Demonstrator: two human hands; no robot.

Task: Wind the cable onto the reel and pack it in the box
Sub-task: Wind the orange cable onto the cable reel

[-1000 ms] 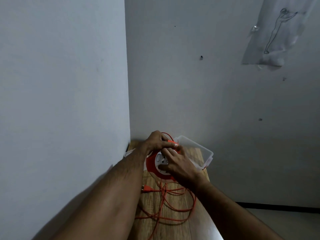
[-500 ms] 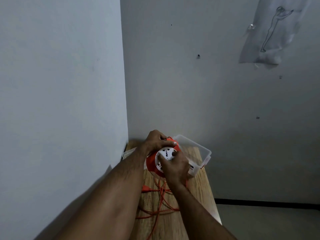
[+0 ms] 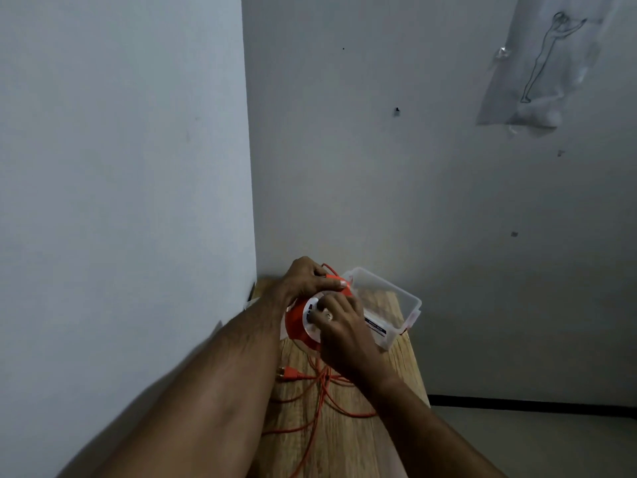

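Left hand [image 3: 303,279] gripped top rim of orange reel [image 3: 295,324], held above surface [image 3: 348,439]. Right hand [image 3: 339,327] pressed on reel's white face. Loose cable [image 3: 319,396] lay below on surface. Clear box [image 3: 386,305] just right.

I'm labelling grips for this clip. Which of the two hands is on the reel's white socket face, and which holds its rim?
The right hand lies on the white socket face of the reel. The left hand grips the orange rim at the far side.

Head-worn camera looks forward and down, close over the table [image 3: 389,343] corner.
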